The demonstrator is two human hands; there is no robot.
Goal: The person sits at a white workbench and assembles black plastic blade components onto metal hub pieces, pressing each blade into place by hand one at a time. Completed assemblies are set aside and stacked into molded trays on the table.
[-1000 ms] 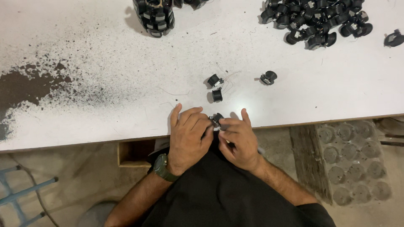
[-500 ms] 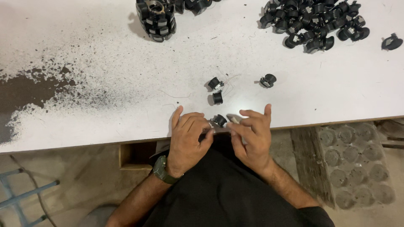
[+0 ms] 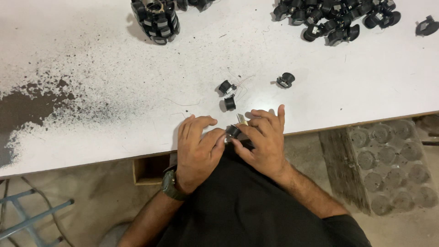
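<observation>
Both hands meet at the near edge of the white worktop (image 3: pixel 114 105): left hand (image 3: pixel 197 148) and right hand (image 3: pixel 263 139) pinching 1 small black plastic part (image 3: pixel 233 131) between the fingertips. Just beyond lie 2 matching parts (image 3: pixel 227 94), a 3rd (image 3: pixel 286 80) to the right. Dark powder (image 3: pixel 27 105) spreads far left; a stacked cluster (image 3: pixel 155 18) and a loose pile (image 3: pixel 336 16) sit farthest.

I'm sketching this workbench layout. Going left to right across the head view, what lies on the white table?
Dark powder patch → stacked black parts → two small black parts → single black part → big pile of black parts → lone black part.
</observation>
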